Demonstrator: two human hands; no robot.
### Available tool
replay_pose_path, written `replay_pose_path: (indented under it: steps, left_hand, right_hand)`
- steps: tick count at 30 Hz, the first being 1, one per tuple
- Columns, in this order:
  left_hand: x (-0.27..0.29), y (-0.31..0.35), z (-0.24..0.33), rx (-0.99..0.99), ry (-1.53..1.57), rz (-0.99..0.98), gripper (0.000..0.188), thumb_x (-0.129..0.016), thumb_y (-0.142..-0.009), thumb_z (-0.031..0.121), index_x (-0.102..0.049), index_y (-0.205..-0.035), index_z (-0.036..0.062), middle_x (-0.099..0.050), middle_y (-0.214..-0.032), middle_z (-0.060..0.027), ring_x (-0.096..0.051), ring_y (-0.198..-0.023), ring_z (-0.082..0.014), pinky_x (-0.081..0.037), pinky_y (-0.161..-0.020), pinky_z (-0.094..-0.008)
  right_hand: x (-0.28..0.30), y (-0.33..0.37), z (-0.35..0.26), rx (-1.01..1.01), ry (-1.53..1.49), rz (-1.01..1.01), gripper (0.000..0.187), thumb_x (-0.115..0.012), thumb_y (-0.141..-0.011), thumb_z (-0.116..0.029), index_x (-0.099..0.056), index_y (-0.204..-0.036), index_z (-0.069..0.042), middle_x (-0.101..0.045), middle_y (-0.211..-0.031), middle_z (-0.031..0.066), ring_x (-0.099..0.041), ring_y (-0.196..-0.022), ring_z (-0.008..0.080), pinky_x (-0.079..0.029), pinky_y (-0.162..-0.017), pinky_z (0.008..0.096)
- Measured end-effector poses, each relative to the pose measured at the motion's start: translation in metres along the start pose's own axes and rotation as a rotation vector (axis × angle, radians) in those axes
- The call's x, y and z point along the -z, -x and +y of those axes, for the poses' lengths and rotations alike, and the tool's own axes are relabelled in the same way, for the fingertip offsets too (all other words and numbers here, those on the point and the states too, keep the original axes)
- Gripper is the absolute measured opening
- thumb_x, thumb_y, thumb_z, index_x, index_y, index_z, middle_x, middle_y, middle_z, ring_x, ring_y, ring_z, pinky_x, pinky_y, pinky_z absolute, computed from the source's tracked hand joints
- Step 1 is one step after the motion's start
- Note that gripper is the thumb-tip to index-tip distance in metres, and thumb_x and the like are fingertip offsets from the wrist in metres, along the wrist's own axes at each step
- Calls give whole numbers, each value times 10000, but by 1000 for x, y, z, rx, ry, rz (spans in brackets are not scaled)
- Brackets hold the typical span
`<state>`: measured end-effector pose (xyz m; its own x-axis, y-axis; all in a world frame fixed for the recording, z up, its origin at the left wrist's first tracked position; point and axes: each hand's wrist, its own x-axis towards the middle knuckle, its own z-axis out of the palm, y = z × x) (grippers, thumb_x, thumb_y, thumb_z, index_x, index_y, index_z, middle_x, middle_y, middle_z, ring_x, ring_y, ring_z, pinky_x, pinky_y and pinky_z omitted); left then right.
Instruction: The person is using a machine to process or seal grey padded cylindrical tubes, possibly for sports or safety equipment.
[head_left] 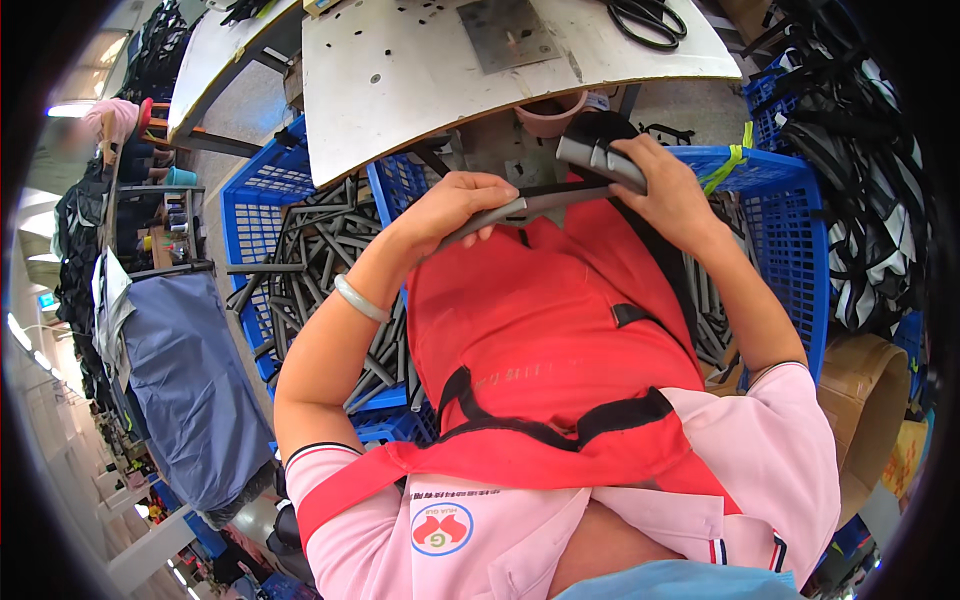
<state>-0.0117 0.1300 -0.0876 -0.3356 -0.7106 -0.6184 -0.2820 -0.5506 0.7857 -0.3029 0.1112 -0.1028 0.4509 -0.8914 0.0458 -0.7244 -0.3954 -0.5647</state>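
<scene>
The white table (420, 110) is my landmark: just off its near edge, on my side and above the red apron (560, 290), I hold the grey tubing (566, 203) with 2 hands. My left hand (465, 207) has its thumb on top and fingers curled beneath, pinching a grey tube (500, 214) close to its end. My right hand (668, 190) is closed around a 2nd tube (598, 162), which slants toward the table; black fabric (604, 126) bunches beside it. Whether my right thumb also presses the tubing's near end, I cannot tell.

I judge these pieces light and foam-like, springy enough to dent under a hard squeeze and not fragile. The black strap (556, 188) along the tubing looks limp, so I would hold close to the tube ends, with thumb over and fingers under, rather than by the loose fabric.

Left of and below the table's edge, a blue basket (262, 166) holds many similar tubes (325, 236); another basket (785, 215) stands to its right.
</scene>
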Motion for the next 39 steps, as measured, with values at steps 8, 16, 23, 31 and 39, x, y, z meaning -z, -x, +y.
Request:
replay_pose_path:
  steps: [8, 16, 23, 31, 39]
  left_hand:
    - [2, 4, 4, -102, 329, -275, 214, -561, -954, 221, -634, -999, 25, -574, -628, -6, -530, -488, -64, -404, -430, -181]
    - [3, 27, 62, -474, -378, 298, 251, -655, -883, 197, -695, -970, -34, -633, -693, -24, -547, -613, -79, -454, -576, -232]
    - [21, 3, 113, -613, -333, 432, 277, -659, -875, 196, -684, -979, -60, -624, -699, -26, -566, -622, -88, -435, -559, -240]
    - [41, -32, 135, -547, -230, 395, 308, -687, -867, 211, -687, -1035, -46, -659, -740, -44, -576, -580, -72, -399, -461, -212]
    - [45, -45, 141, -554, -223, 404, 285, -671, -891, 229, -699, -1024, -22, -621, -657, -47, -463, -474, -61, -351, -450, -207]
  right_hand:
    - [-15, -12, -11, 176, -153, -2, 534, -786, -664, -92, -549, -1137, -20, -495, -1187, 153, -517, -1102, 352, -437, -945, 385]
    - [49, -49, -11, 285, 118, 79, 387, -734, -723, -176, -577, -1055, -54, -624, -950, 168, -577, -937, 374, -462, -829, 435]
    - [99, -98, -17, 365, 198, 281, 404, -736, -759, -255, -583, -1043, -11, -624, -906, 184, -573, -951, 380, -451, -826, 434]
    - [107, -135, -3, 186, 102, 134, 521, -747, -751, -262, -557, -1142, 27, -638, -954, 225, -602, -890, 375, -468, -794, 400]
    - [113, -146, 0, 121, 155, 81, 680, -738, -747, -286, -503, -1289, 51, -620, -1147, 244, -600, -1072, 356, -461, -932, 367]
